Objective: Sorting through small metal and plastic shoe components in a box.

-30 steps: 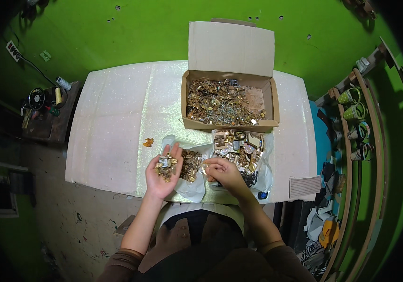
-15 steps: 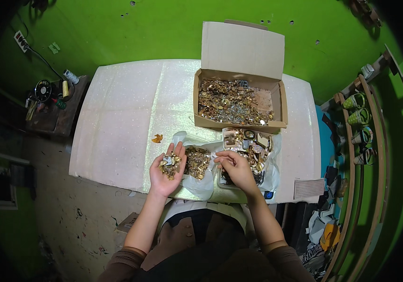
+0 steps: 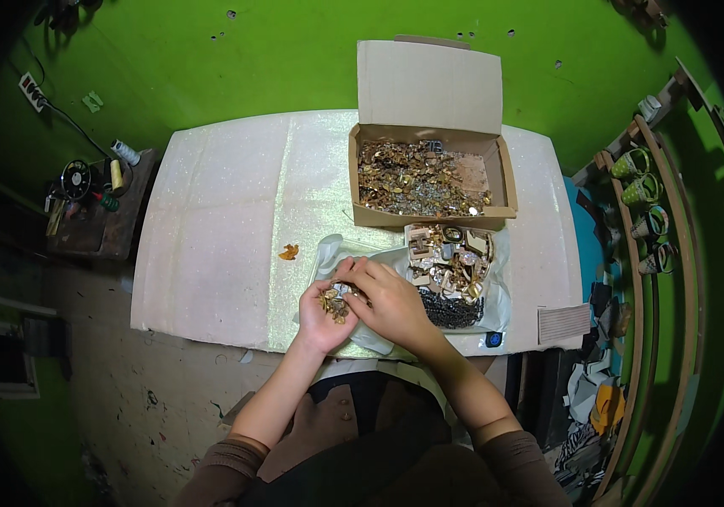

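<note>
Head view: shiny gold, silvery bits [image 3: 333,305] heaped in cupped left hand [image 3: 320,323]; right fingers' [image 3: 376,291] grip unclear.

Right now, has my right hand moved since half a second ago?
Yes. Judged against the cardboard box, your right hand has moved left and is now over the gold-coloured pieces in your left hand.

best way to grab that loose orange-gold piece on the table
Probably pinch the orange-gold piece by opposite edges, from above and its left: it looks small and lies low on the pale table, while the white plastic bag and left hand are to its right.
</note>
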Action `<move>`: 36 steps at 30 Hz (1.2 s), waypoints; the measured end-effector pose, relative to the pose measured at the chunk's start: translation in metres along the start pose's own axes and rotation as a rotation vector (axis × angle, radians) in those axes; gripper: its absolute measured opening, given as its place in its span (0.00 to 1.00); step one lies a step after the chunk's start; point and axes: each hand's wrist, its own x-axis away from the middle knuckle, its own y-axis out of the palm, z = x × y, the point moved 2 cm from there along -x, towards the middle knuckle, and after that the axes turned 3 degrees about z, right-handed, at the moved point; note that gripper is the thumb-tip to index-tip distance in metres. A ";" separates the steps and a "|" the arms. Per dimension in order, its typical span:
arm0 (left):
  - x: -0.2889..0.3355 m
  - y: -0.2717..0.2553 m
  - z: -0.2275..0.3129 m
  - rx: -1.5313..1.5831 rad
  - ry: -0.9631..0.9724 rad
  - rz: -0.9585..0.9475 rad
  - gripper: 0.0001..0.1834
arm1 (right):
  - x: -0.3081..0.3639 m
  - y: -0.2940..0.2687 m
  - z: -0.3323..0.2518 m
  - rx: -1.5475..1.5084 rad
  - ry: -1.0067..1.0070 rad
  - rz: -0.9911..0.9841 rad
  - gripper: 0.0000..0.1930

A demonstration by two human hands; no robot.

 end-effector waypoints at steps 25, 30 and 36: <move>-0.015 0.000 0.041 -0.088 -0.113 0.113 0.13 | -0.070 0.000 0.002 0.170 -0.241 -0.393 0.09; -0.013 0.000 0.040 -0.033 -0.114 0.082 0.14 | -0.068 -0.006 0.012 -0.086 -0.113 -0.401 0.09; -0.005 0.009 0.035 -0.050 -0.176 0.060 0.15 | -0.052 -0.018 0.028 -0.486 0.129 -0.350 0.10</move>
